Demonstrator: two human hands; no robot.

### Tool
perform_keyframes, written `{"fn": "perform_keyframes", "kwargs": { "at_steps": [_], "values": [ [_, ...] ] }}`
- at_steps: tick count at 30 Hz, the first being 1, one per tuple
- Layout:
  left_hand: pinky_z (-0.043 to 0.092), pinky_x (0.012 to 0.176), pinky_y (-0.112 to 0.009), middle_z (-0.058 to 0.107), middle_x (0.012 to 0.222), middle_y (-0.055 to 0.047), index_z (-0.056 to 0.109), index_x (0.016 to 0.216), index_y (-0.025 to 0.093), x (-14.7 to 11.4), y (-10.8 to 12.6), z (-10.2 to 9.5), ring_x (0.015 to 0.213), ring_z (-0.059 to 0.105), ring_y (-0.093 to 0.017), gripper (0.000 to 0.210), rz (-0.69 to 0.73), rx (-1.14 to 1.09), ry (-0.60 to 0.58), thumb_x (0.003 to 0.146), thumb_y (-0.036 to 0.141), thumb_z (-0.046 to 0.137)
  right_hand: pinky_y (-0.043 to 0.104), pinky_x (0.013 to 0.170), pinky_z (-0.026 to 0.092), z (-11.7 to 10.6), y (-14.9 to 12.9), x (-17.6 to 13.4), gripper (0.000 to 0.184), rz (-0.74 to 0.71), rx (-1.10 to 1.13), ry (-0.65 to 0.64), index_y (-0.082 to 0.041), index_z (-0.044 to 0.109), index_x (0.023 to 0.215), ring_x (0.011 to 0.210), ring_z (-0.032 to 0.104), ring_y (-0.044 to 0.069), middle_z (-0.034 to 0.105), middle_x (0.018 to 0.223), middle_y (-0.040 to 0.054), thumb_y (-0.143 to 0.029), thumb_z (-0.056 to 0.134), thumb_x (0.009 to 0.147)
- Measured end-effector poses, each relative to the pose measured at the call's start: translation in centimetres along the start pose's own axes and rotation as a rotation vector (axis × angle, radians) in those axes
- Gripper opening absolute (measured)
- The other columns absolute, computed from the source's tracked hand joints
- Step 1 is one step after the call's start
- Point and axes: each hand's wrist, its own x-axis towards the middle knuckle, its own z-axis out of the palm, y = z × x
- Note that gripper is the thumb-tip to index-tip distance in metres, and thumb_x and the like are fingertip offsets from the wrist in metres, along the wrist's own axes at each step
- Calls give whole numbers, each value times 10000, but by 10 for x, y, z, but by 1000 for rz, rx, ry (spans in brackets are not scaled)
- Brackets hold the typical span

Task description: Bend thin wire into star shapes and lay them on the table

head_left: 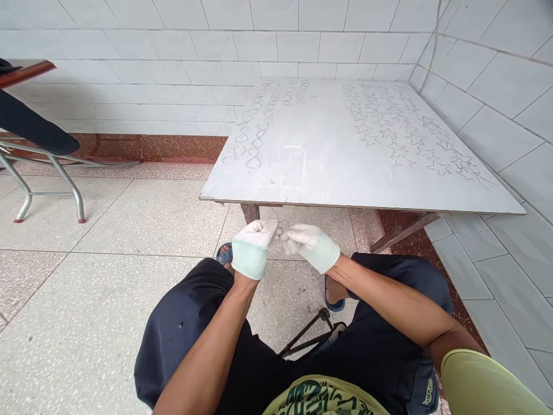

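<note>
Both my hands wear white gloves with pale green cuffs and meet just in front of the table's near edge. My left hand (pixel 258 233) pinches a thin dark wire (pixel 283 221), which bends up above the fingertips. My right hand (pixel 305 239) has its fingers closed on the same wire, close beside the left fingers. The wire's full shape is too fine to make out. On the white tabletop (pixel 328 155) lie wire stars (pixel 404 160) in rows on the right and looped, figure-eight wire pieces (pixel 254 157) on the left.
A wooden table leg (pixel 397 231) slants under the board at right. Between my legs is a black folding frame (pixel 309 334). At left stands a metal-legged stool (pixel 52 173) with part of a person's dark-clothed leg (pixel 34 127). Tiled walls run behind and right.
</note>
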Motion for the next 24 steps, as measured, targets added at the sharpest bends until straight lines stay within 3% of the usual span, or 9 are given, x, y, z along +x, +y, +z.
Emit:
{"fn": "perform_keyframes", "kwargs": {
  "at_steps": [8,15,20,24],
  "values": [
    [495,685,-326,759,773,-59,743,760,178,0,-9,3,721,677,-200,305,-7,13,17,826,470,804,362,695,476,9,-6,-4,346,12,21,17,-212,712,681,534,568,165,560,476,-38,-519,856,751],
    [478,677,-328,767,782,-58,764,777,181,-2,-5,3,721,662,-197,291,-2,72,1,813,469,783,367,684,479,3,1,-3,372,26,43,24,-205,709,717,541,579,175,557,484,-36,-540,870,727],
    [498,746,-342,792,848,-71,780,842,181,4,-8,-1,790,688,-221,366,-18,68,-18,819,547,793,374,683,484,-2,6,-2,372,-11,74,18,-203,726,761,557,566,181,544,507,-31,-554,847,754],
    [530,882,-381,813,979,-109,808,1017,179,8,-9,-4,954,738,-273,511,3,-16,-99,870,664,741,374,702,479,-5,6,-1,341,-54,74,16,-208,737,791,580,571,183,549,540,-27,-541,807,815]
  ]
}}
